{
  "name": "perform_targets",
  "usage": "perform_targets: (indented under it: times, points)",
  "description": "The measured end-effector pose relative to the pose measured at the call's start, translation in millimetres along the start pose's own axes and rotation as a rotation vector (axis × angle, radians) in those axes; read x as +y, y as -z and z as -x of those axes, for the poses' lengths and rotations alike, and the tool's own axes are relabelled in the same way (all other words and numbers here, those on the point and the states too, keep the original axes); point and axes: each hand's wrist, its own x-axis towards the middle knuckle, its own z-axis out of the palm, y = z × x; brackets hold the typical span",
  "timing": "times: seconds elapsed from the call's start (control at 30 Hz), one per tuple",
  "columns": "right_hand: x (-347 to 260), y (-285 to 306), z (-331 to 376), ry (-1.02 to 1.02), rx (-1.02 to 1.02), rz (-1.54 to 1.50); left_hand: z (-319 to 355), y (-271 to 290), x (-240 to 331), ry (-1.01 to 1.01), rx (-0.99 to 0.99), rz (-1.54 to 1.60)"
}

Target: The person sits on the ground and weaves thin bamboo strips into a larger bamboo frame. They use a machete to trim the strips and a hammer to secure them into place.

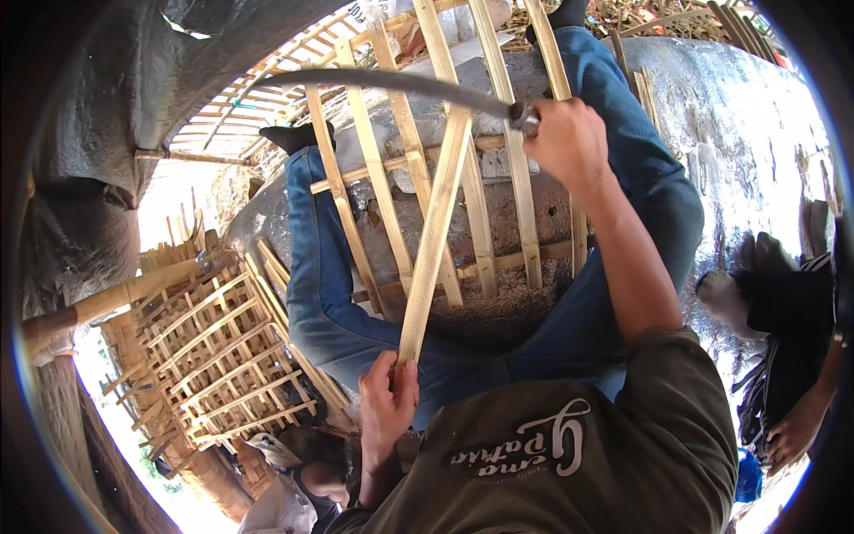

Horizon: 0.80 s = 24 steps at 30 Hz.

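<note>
Six bamboo slats [417, 160] spanned crossbars [509, 262]; your left hand [388, 400] gripped an apparently unfixed slat [434, 233], your right hand [569, 147] a machete [384, 79].

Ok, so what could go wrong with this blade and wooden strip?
The curved blade in the right hand could slip toward the left foot, which shows near its tip, though depth is hard to judge. The left hand holds the lower end of the wooden strip, so a stroke running down it might reach the hand. A stray cut could nick the slatted lattice behind.
</note>
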Motion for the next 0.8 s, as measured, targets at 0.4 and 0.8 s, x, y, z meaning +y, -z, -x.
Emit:
perform_targets:
  times: [0.4,0.8]
  points:
    - [8,-11,4,-0.103,-0.005,-0.185,-10,7,-17,0.021,0.102,0.241]
    - [-9,-3,13,-0.258,-0.271,-1.020,-43,4,21,-0.137,0.129,0.475]
